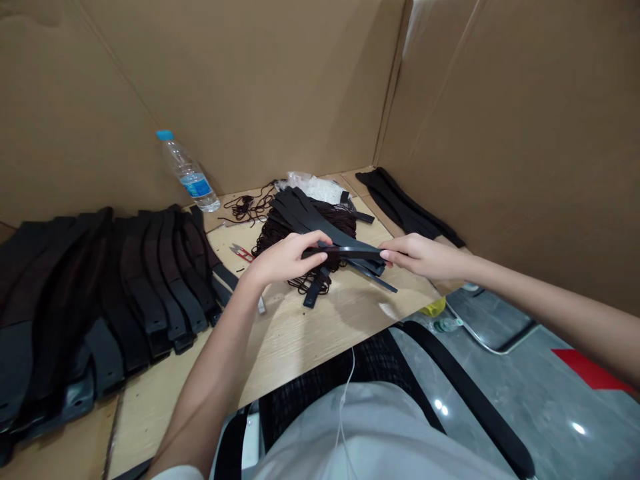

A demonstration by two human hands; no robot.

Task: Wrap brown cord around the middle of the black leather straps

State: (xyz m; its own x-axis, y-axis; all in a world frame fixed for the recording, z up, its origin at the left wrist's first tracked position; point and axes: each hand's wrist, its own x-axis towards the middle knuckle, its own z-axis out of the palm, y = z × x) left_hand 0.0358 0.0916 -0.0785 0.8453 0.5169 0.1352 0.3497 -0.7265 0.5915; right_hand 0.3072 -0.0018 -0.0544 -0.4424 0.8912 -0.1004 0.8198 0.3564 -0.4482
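Over the middle of the wooden board (pixel 350 313), a narrow black strip (pixel 360 253) is stretched level between my two hands. My left hand (pixel 287 257) pinches its left part between thumb and fingers, where a dark brown wrapping seems to show. At the other end, the fingertips of my right hand (pixel 415 253) are closed on the strip. Just behind it, several loose black strips (pixel 305 210) lie on a bundle of dark brown cord (pixel 267 233). Red-handled thread snips (pixel 243 253) rest left of the bundle, near my left wrist.
Many curved black strips with brown wrapping (pixel 155 280) are heaped at left. A water bottle (pixel 187 177) leans against the cardboard wall (pixel 250 87). Behind the cord sits a clear bag of white pieces (pixel 320 189). Black cloth (pixel 400 203) lies at right, above a chair armrest (pixel 470 400).
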